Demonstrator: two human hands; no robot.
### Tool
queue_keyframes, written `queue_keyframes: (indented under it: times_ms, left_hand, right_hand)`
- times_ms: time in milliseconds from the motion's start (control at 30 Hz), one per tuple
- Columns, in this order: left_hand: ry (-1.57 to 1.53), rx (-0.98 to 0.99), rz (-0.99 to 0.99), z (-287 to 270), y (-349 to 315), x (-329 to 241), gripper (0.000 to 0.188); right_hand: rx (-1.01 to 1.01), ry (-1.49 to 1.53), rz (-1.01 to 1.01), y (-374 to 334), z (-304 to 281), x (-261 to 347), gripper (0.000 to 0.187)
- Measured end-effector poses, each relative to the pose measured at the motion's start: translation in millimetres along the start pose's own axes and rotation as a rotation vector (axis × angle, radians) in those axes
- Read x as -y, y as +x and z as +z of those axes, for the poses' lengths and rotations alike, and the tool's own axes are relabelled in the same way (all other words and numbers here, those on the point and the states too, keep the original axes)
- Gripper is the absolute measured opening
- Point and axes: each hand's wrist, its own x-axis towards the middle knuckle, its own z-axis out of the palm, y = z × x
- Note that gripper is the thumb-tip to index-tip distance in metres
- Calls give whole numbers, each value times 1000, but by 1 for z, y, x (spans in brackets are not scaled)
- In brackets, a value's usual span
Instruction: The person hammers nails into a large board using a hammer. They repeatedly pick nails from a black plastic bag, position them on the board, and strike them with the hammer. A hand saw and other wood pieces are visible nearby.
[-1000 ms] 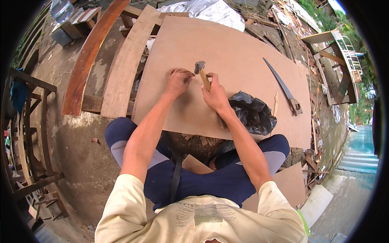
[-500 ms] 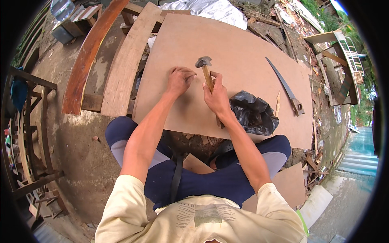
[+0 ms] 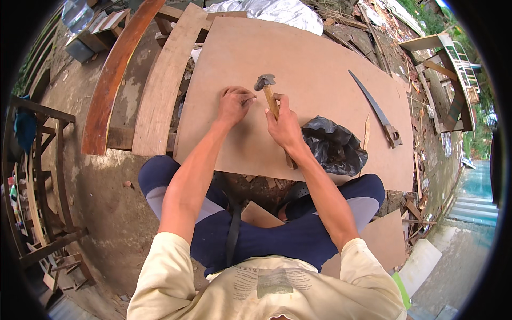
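Observation:
My right hand [image 3: 286, 127] is wrapped round the wooden handle of a hammer [image 3: 271, 100], gripped midway with the dark metal head up and away from me. To its left, my left hand [image 3: 234, 108] is closed in a pinch over the board; whatever lies between thumb and fingertips is too small to name. Both hands are above a large flat brown wooden sheet [image 3: 314, 64] in front of my knees. A crumpled black plastic bag [image 3: 334, 147] sits on the sheet beside my right forearm. Farther right lies a handsaw [image 3: 377, 111] with a wooden handle.
Left of the sheet run a pale plank [image 3: 162, 85] and a reddish-brown board [image 3: 113, 90]. A thin wood sliver [image 3: 367, 132] lies by the bag. Dark wooden frames [image 3: 48, 170] stand at far left, a broken wooden piece [image 3: 448, 85] at far right. White sheeting [image 3: 272, 13] lies beyond.
The hammer head has tipped slightly left. Both hands keep nearly the same places and grips, and the view has shifted a little.

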Motion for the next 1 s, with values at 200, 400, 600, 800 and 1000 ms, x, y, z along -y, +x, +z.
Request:
queue_keyframes:
  times_ms: [200, 400, 600, 800, 1000]
  left_hand:
    - [39, 20, 2, 0, 0, 1, 13]
    - [34, 27, -8, -3, 1, -3, 14]
    - [25, 20, -6, -4, -1, -3, 12]
    - [47, 26, 11, -3, 2, -3, 12]
    - [30, 23, 2, -5, 1, -4, 13]
  right_hand:
    - [53, -46, 79, 3, 0, 0, 40]
    - [53, -39, 69, 0, 1, 4, 38]
    - [-27, 50, 46, -2, -4, 11, 37]
    - [86, -51, 124, -1, 1, -7, 38]
    - [52, -22, 65, -2, 6, -6, 40]
